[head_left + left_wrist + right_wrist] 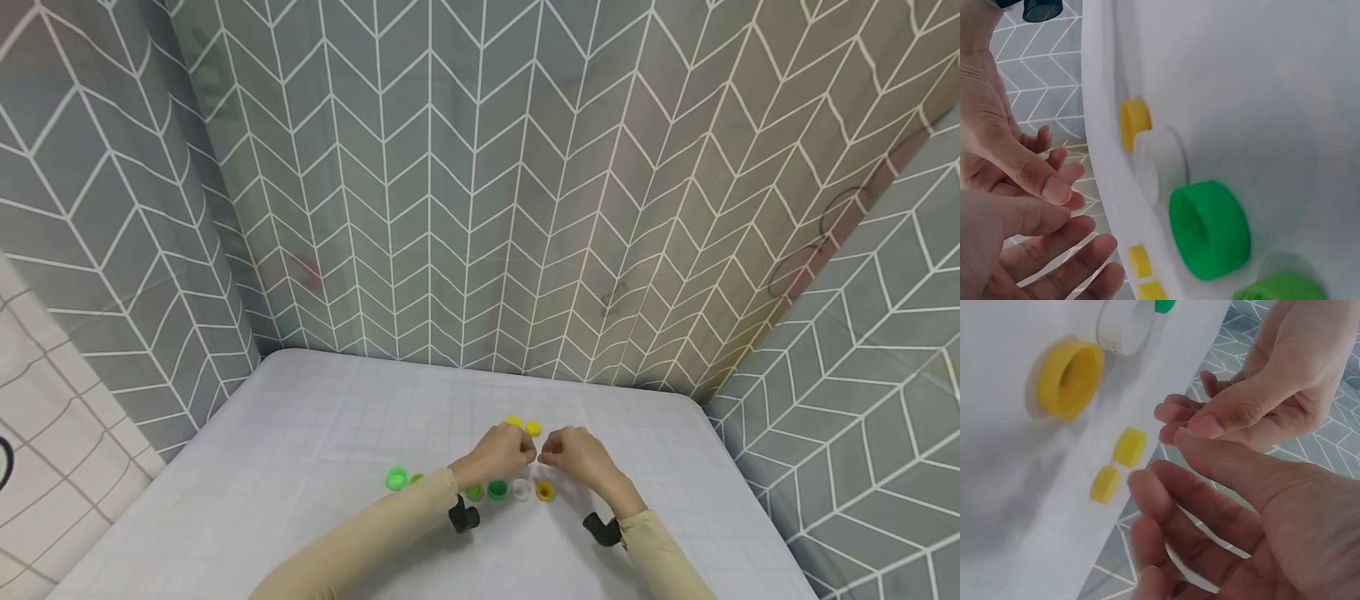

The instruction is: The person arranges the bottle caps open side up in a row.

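My left hand and right hand are raised over the table, fingertips close together. In the wrist views the fingers are loosely bent, and I see nothing held between them; whether the thumbs touch is unclear. Below is a row of round plastic caps: a bright green cap, a lighter green cap, a dark green cap, a white cap and an orange-yellow cap. Two small yellow caps lie beyond the hands. My left forearm partly covers the row.
A pale cloth covers the table. Grey patterned curtains hang behind it and at both sides. Dark wrist-worn mounts sit near each cuff.
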Motion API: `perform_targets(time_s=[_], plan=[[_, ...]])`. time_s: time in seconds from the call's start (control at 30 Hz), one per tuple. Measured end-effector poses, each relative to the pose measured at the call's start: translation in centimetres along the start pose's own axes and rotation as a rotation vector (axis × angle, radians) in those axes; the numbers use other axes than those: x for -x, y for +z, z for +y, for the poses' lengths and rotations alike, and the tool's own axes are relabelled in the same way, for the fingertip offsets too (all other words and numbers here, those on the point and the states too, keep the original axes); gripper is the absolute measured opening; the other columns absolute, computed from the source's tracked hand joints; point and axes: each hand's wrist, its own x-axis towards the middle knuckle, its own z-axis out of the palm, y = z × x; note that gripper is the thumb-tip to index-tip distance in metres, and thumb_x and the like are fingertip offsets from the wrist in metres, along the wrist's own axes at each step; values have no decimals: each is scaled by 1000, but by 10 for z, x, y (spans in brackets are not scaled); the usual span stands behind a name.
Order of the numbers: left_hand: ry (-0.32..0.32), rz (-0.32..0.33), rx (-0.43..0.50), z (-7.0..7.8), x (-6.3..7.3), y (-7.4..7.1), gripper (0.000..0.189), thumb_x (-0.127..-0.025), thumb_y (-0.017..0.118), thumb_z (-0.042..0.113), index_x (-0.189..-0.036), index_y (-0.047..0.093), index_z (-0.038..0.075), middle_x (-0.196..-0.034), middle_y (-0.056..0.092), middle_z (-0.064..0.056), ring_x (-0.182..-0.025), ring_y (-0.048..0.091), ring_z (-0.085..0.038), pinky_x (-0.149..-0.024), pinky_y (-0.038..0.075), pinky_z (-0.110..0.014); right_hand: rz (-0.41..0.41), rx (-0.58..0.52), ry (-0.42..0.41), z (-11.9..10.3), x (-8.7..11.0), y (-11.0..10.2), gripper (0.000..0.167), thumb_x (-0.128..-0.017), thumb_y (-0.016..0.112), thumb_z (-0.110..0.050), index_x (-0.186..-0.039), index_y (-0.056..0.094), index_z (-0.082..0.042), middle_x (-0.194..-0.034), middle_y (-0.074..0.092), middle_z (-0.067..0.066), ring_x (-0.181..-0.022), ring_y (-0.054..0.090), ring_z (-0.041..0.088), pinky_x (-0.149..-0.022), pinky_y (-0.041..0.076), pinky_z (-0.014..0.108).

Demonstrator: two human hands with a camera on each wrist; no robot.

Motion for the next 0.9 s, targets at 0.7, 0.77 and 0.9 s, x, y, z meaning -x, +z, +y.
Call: perform_targets(time_s=[0.7, 0.77, 0.9], plan=[[-139, 127, -118, -30, -21, -9, 43, -84, 69, 8, -125, 61, -1, -126, 64, -13, -121, 58, -29, -99, 41, -56, 119, -10, -96, 0, -40, 14, 36, -80, 78, -20, -111, 72, -5, -106, 73, 10, -95, 63, 31, -74, 52, 41], [-148, 126, -127, -33, -22, -8, 43, -83, 70, 7, -125, 62, -1, -126, 65, -13, -121, 58, -29, -98, 42, -56, 117, -6, -101, 1, -43, 16, 36, -80, 78, -19, -112, 72, -4, -106, 72, 11, -94, 63, 30, -75, 52, 42], [-157, 110, -154, -36, -24, -6, 42, -81, 72, 6, -122, 64, 0, -123, 67, -11, -117, 61, -28, -94, 44, -54, 99, -10, -102, 2, -49, 21, 35, -81, 77, -17, -112, 71, -3, -109, 72, 13, -95, 62, 29, -79, 51, 44]])
